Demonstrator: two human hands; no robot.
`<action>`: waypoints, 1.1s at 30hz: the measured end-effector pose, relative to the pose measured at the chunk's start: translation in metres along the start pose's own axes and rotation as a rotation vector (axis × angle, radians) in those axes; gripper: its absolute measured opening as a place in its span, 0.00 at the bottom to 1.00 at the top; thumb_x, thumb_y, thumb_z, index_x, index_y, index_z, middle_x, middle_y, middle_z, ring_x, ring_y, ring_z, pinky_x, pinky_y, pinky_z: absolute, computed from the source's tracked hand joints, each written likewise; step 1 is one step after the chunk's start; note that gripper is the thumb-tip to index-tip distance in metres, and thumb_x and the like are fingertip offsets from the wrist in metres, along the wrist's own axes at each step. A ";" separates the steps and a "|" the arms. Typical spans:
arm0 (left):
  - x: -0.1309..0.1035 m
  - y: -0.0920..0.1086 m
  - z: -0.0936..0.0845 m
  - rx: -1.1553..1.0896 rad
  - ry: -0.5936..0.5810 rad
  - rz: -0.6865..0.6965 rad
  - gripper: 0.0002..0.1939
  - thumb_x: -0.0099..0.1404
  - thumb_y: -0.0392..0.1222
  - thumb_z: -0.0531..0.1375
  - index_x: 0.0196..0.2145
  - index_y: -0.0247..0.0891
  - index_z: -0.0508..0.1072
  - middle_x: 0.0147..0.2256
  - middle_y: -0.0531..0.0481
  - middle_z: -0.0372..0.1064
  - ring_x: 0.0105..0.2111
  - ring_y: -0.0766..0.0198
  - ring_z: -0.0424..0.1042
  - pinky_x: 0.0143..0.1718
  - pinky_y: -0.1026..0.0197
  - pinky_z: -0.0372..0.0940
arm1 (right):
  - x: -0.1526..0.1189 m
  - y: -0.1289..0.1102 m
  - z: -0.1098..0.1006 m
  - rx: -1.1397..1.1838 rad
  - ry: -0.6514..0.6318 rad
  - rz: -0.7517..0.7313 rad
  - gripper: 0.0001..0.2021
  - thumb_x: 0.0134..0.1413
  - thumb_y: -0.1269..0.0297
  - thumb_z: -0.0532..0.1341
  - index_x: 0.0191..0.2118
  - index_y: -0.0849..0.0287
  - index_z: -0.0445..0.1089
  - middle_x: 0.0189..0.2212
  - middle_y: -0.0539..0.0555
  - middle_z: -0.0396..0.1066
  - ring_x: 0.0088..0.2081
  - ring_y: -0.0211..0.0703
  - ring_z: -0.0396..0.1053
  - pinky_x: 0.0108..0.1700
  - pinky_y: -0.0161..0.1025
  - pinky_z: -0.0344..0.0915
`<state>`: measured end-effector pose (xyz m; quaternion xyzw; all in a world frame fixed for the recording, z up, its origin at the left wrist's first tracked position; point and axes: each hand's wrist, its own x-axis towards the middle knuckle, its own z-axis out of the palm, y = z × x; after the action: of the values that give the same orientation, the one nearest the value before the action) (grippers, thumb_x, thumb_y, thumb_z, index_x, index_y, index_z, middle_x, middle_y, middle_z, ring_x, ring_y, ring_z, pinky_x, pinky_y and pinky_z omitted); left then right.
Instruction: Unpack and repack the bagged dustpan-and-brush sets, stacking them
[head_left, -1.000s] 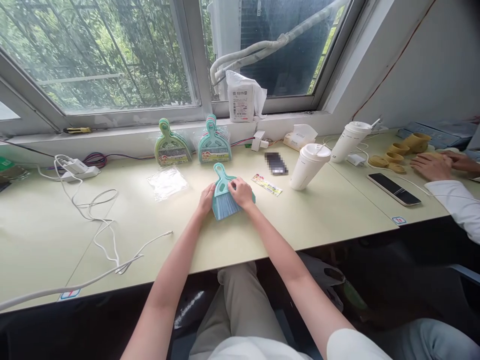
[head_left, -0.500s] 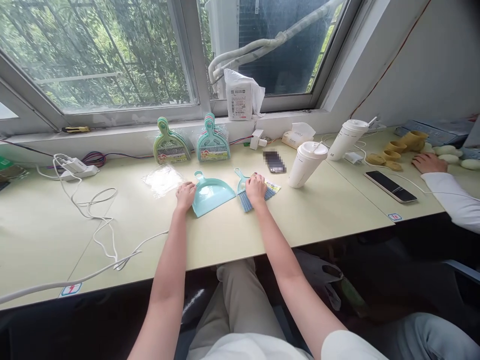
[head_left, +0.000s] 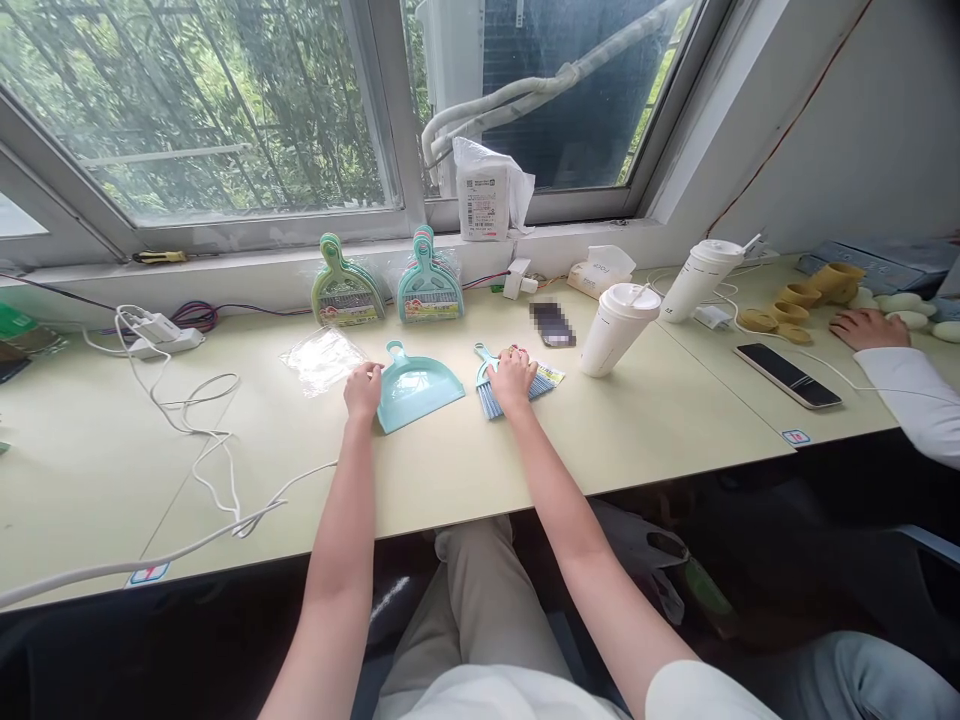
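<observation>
A light teal dustpan (head_left: 421,390) lies flat on the pale table, its handle pointing toward the window. My left hand (head_left: 364,389) grips its left edge with curled fingers. To the right of it lies a small teal hand brush (head_left: 491,398) with blue bristles and a printed card label. My right hand (head_left: 513,377) is closed over the middle of this brush, covering part of it. A crumpled clear plastic wrapper (head_left: 321,360) rests just beyond my left hand.
Two wrapped dustpan sets (head_left: 349,285) lean at the windowsill. A white lidded cup (head_left: 619,330) and a blurred phone (head_left: 553,325) stand or lie right of the brush. White cables (head_left: 217,435) sprawl at left. A co-worker's hand (head_left: 870,328) rests at far right, near another phone (head_left: 787,375).
The dustpan has shifted slightly left with my left hand, widening the gap to the brush. My right hand stays on the brush. The whole view has moved a little.
</observation>
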<state>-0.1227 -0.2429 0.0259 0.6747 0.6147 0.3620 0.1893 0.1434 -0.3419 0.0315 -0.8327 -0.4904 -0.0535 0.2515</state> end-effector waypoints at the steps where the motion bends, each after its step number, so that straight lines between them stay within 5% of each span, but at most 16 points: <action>1: 0.000 0.000 0.000 0.000 -0.005 -0.003 0.14 0.62 0.46 0.51 0.35 0.42 0.75 0.40 0.45 0.73 0.37 0.55 0.70 0.40 0.56 0.60 | 0.000 -0.001 0.000 -0.002 -0.016 0.001 0.12 0.55 0.62 0.54 0.42 0.62 0.68 0.44 0.66 0.68 0.48 0.56 0.59 0.48 0.51 0.52; 13: -0.005 0.004 0.001 0.129 0.027 0.068 0.09 0.58 0.48 0.58 0.27 0.42 0.73 0.33 0.45 0.74 0.37 0.51 0.70 0.41 0.54 0.60 | -0.007 -0.009 -0.004 -0.007 -0.060 -0.038 0.12 0.51 0.73 0.52 0.42 0.61 0.66 0.40 0.63 0.70 0.47 0.54 0.61 0.47 0.47 0.50; 20: -0.007 0.010 0.005 0.204 -0.028 0.084 0.11 0.60 0.49 0.56 0.26 0.42 0.68 0.30 0.44 0.72 0.34 0.51 0.70 0.37 0.54 0.59 | -0.014 -0.025 -0.016 0.112 0.065 -0.139 0.23 0.54 0.69 0.53 0.57 0.52 0.56 0.40 0.56 0.71 0.45 0.50 0.61 0.48 0.44 0.50; 26: -0.024 0.031 0.022 0.233 -0.167 0.296 0.08 0.60 0.43 0.53 0.25 0.42 0.65 0.26 0.47 0.69 0.30 0.56 0.69 0.32 0.58 0.57 | -0.032 -0.046 -0.017 0.155 -0.033 -0.260 0.23 0.55 0.67 0.55 0.57 0.48 0.56 0.39 0.54 0.71 0.44 0.49 0.62 0.46 0.42 0.50; 33: -0.054 0.060 0.041 0.130 -0.364 0.548 0.08 0.60 0.39 0.51 0.23 0.41 0.63 0.24 0.50 0.64 0.26 0.60 0.64 0.29 0.60 0.54 | -0.033 -0.044 -0.008 0.147 -0.147 -0.300 0.25 0.53 0.70 0.56 0.57 0.47 0.56 0.39 0.52 0.72 0.43 0.48 0.64 0.43 0.40 0.50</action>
<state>-0.0506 -0.2976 0.0270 0.8792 0.3884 0.2328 0.1481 0.0906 -0.3546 0.0429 -0.7311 -0.6288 0.0064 0.2646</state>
